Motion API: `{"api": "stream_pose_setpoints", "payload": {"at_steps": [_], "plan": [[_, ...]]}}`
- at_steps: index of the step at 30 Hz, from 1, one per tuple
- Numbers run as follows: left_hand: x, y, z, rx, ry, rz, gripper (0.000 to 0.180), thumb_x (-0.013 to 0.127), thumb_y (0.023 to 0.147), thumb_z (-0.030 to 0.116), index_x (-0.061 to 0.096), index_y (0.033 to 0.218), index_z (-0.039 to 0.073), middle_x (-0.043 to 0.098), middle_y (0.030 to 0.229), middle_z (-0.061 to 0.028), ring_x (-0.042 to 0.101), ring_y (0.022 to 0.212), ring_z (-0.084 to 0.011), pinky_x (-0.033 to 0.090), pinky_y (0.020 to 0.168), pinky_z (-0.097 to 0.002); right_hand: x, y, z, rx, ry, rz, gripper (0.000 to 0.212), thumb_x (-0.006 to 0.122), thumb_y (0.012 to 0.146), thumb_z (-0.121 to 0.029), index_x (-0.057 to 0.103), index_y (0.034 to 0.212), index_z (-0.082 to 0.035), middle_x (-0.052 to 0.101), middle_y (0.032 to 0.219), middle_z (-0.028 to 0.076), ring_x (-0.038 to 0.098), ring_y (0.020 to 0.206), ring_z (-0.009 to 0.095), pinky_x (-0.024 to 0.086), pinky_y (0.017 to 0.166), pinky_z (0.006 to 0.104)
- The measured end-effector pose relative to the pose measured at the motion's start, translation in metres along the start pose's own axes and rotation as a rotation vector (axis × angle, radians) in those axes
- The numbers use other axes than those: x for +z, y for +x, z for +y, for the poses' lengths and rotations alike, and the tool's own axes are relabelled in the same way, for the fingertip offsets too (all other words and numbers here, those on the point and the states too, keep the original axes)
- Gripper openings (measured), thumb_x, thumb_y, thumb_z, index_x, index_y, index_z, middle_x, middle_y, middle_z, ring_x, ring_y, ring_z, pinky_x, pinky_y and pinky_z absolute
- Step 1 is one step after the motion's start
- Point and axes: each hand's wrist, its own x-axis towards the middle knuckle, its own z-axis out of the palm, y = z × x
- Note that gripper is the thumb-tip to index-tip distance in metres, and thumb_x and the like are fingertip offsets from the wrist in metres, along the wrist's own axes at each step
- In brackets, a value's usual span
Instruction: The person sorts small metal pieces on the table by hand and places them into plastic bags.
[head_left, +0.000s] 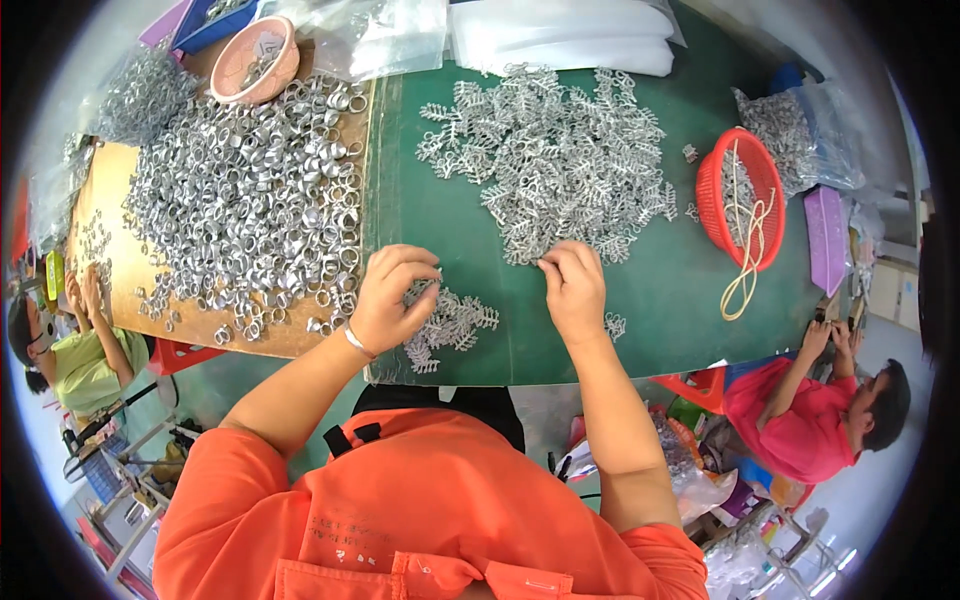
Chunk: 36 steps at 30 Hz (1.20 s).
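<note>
A large heap of silver leaf-shaped metal pieces [560, 150] lies on the green tabletop. At the heap's near edge is my right hand [577, 290], its thumb and fingers pinched together; anything between them is too small to make out. My left hand [392, 298] curls over the left side of a smaller pile of the same leaf-shaped pieces [455, 322]. Its fingers are bent in toward the thumb, and what they hold is hidden. A few small metal pieces [615, 326] lie just right of my right wrist.
Many silver rings [260, 190] cover the wooden board at left, with a pink basket [287, 62] behind. A red basket [711, 195] with cord stands at right, near a purple bin [825, 240]. Plastic bags [560, 38] lie at the back. Two people work at the sides.
</note>
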Motion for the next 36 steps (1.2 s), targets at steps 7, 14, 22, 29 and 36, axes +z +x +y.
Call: {"api": "stream_pose_setpoints", "payload": {"at_steps": [7, 14, 22, 29, 36], "plan": [[0.074, 0.067, 0.014, 0.042, 0.077, -0.256, 0.031, 0.068, 0.07, 0.009, 0.053, 0.096, 0.006, 0.052, 0.086, -0.0111, 0.056, 0.084, -0.0304, 0.047, 0.072, -0.0407, -0.004, -0.003, -0.007, 0.126, -0.074, 0.046, 0.033, 0.067, 0.07, -0.002, 0.059, 0.102, -0.004, 0.054, 0.103, 0.013, 0.051, 0.095, 0.033, 0.044, 0.082, 0.0391], [0.068, 0.078, 0.011, -0.211, -0.18, -0.171, 0.015, 0.065, 0.075, 0.007, 0.053, 0.083, 0.004, 0.057, 0.076, -0.0131, 0.058, 0.071, -0.0322, 0.048, 0.064, -0.0406, -0.024, -0.017, 0.019, 0.34, 0.15, 0.167, 0.007, 0.064, 0.077, -0.001, 0.06, 0.082, 0.0, 0.059, 0.078, 0.011, 0.059, 0.069, 0.023, 0.048, 0.063, 0.0317], [0.075, 0.076, 0.028, -0.034, -0.019, -0.085, 0.022, 0.07, 0.069, 0.002, 0.057, 0.087, 0.004, 0.054, 0.088, -0.01, 0.054, 0.086, -0.0298, 0.045, 0.075, -0.0368, -0.051, -0.025, 0.009, 0.929, 1.068, 0.146, 0.01, 0.059, 0.085, -0.002, 0.059, 0.094, 0.003, 0.062, 0.08, 0.007, 0.059, 0.065, 0.014, 0.051, 0.057, 0.0257], [0.063, 0.043, 0.027, -0.105, 0.269, -0.331, 0.019, 0.072, 0.067, 0.011, 0.06, 0.082, 0.008, 0.054, 0.085, -0.0059, 0.052, 0.084, -0.0274, 0.04, 0.069, -0.0393, -0.095, -0.069, 0.078, 0.967, 0.589, 0.406, 0.015, 0.057, 0.085, -0.001, 0.059, 0.1, 0.004, 0.063, 0.082, 0.008, 0.058, 0.062, 0.011, 0.048, 0.051, 0.0223], [0.047, 0.015, 0.021, -0.077, 0.345, -0.394, 0.007, 0.066, 0.069, 0.01, 0.061, 0.074, 0.008, 0.054, 0.084, -0.0043, 0.052, 0.082, -0.0258, 0.039, 0.072, -0.0392, -0.082, -0.058, 0.082, 0.317, -0.329, 0.353, 0.031, 0.064, 0.074, -0.004, 0.058, 0.104, -0.001, 0.052, 0.104, 0.017, 0.049, 0.099, 0.033, 0.04, 0.089, 0.0394]]}}
